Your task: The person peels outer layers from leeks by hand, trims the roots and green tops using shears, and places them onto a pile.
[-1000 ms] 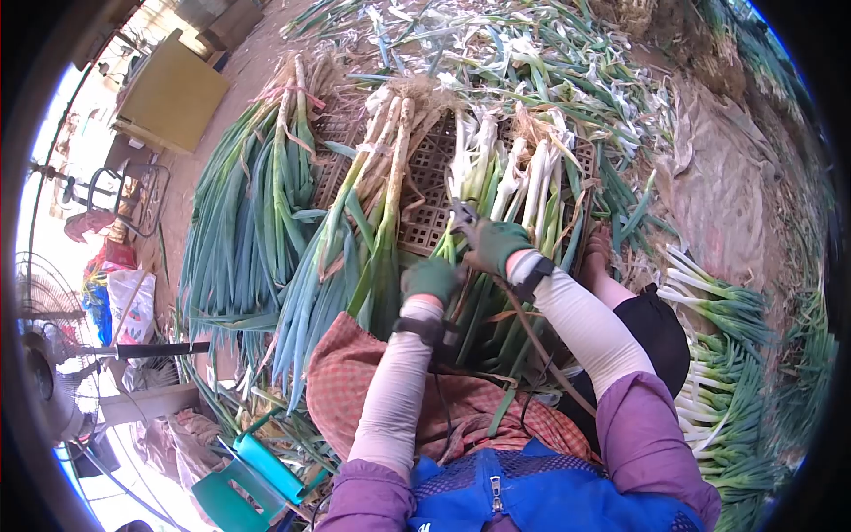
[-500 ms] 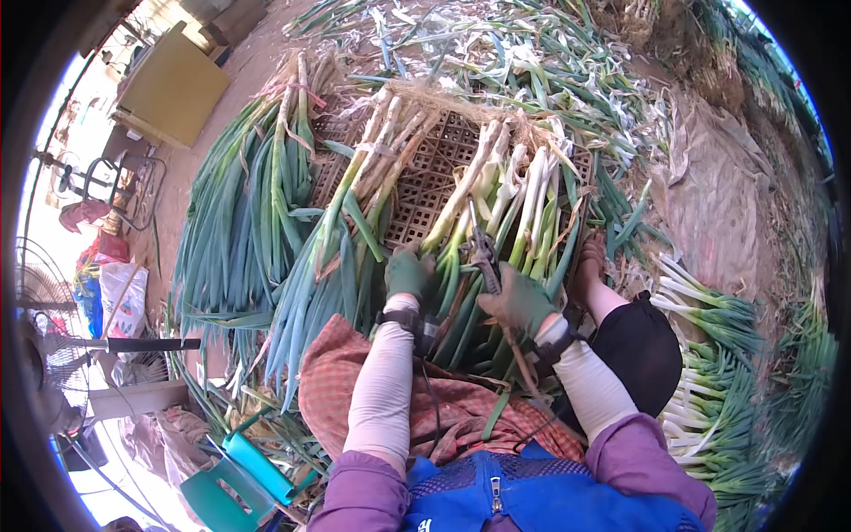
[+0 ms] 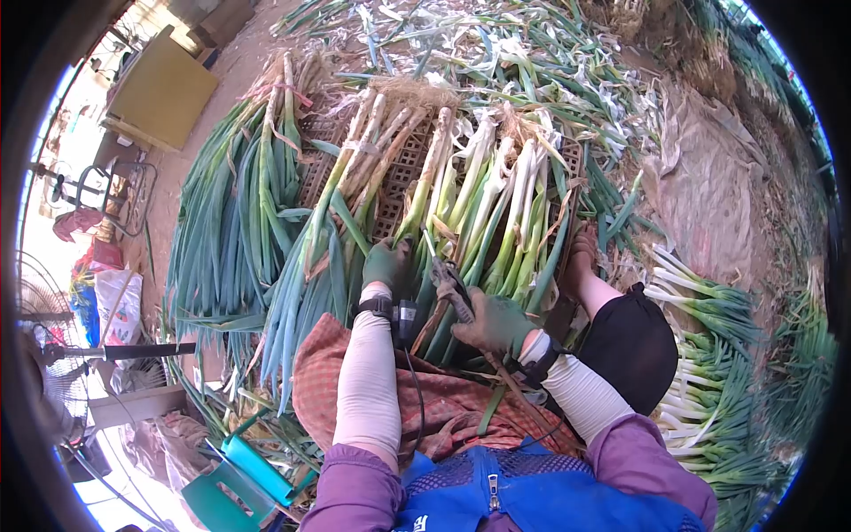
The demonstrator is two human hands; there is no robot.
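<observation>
While the left hand, in a dark green glove, closes its curled fingers round the green part of a leek, the right hand grips a metal tool in a closed fist. I can't make out where the left thumb sits. The tool's thin tip points up and toward the left hand, near the gripped leek, and a brown hose trails from its lower end over the lap.

That leek has a pale, dirt-streaked shank with stringy roots at the top, lying over a brown plastic crate pierced with square holes. Just to its right lie cleaner leeks, smooth and white, fading into flat green leaves; to its left is a bundle with rough, tan skins. Limp, ribbon-like peelings litter the ground beyond the crate. A soft checked cloth covers the lap, and ribbed white sleeves reach down to black wrist straps.

Compared with half a second ago, the gripped leek has swung away from the white ones and stands straighter, its root end nearer the tan bundle. The right hand has come in closer to the left, and the tool now leans more toward it.
</observation>
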